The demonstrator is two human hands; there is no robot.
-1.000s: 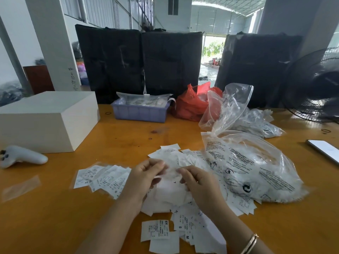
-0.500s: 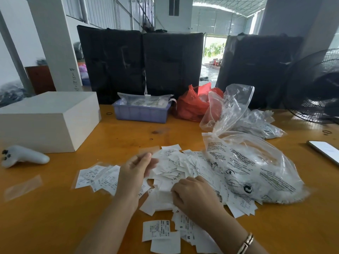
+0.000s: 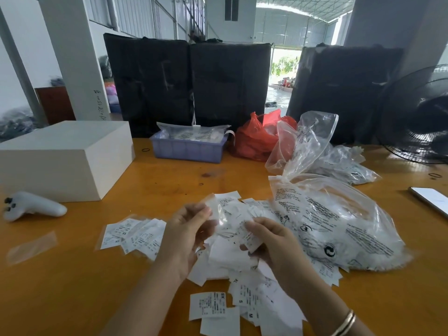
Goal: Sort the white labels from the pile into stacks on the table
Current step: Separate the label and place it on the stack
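Note:
A loose pile of white printed labels (image 3: 228,258) lies on the orange table (image 3: 72,287) in front of me. My left hand (image 3: 186,234) is raised over the pile and pinches a white label (image 3: 214,206) at its fingertips. My right hand (image 3: 271,241) holds a small bunch of labels (image 3: 249,238) just above the pile. To the left lies a fanned stack of labels (image 3: 135,232) marked XS. A separate small stack (image 3: 208,305), also marked XS, sits near the front edge.
A large clear printed bag (image 3: 339,221) full of labels lies right of the pile. A white box (image 3: 63,158), a white controller (image 3: 34,207), a purple tray (image 3: 186,149), a red bag (image 3: 257,139), a phone (image 3: 431,198) and a fan (image 3: 421,117) ring the work area.
Both hands have lifted off the pile. The left hand now holds a label up, and the right hand has picked up a small bunch of labels.

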